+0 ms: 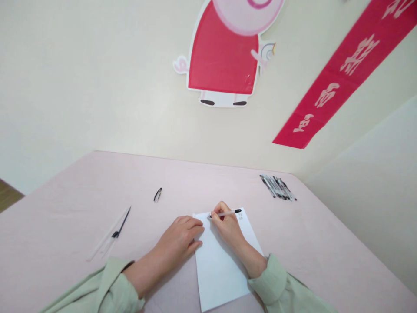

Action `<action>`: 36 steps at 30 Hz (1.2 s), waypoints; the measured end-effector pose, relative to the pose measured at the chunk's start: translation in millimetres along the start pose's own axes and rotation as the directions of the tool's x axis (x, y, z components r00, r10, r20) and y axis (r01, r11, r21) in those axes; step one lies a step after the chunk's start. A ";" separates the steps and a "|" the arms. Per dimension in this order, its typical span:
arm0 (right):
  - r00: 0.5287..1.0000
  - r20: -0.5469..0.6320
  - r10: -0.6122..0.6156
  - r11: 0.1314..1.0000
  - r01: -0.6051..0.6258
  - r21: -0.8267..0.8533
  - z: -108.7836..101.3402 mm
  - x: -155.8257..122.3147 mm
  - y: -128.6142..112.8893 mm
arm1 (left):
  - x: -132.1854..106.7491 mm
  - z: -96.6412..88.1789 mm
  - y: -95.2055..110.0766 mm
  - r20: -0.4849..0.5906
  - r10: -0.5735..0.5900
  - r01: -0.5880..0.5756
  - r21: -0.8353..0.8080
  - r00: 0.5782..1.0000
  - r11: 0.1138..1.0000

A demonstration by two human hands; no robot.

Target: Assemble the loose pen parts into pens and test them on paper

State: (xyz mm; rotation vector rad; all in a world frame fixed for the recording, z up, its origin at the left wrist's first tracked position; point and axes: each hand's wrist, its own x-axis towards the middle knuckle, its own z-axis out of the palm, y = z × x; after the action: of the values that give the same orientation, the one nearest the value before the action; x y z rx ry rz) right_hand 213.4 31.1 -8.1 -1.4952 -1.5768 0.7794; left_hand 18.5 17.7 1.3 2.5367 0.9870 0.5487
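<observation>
A white sheet of paper (220, 278) lies on the table in front of me, with small dark marks near its top right corner. My right hand (230, 228) rests on its upper part, fingers closed around a pen (230, 213). This pen has a pale clear barrel and a black cap on its back end; its tip is at the paper near the top edge. My left hand (182, 237) lies palm down at the sheet's left edge, fingers stretched out over the paper and holding nothing.
On the pink-covered table (156, 287), several pens (277, 188) lie bunched at the back right. Left of me are pen parts (114, 234), some clear, some black. A small black and clear item (158, 194) lies toward the back. Behind stands a wall with a red banner (339, 82).
</observation>
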 end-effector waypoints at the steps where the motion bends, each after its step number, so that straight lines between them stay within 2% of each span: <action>1: 1.000 0.004 0.002 1.000 -0.002 -0.006 0.1 -0.3 0.4 | 0.0 0.5 -0.1 0.002 -0.009 0.009 0.003 1.000 1.000; 24: 0.999 0.034 -0.021 0.998 0.023 -0.052 -0.3 -2.1 -1.6 | 0.8 -2.4 -1.0 0.032 -0.049 0.049 -0.002 0.998 0.999; 36: 1.000 0.014 -0.013 1.000 0.013 -0.009 -0.6 -1.6 -1.8 | 0.4 -1.7 -0.9 0.032 -0.047 0.047 0.000 0.998 0.999</action>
State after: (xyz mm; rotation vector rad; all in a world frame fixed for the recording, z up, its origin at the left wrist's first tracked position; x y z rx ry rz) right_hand 213.0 29.3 -6.4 -1.4875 -1.6008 0.7784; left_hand 17.5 18.9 2.5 2.5068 1.0326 0.4925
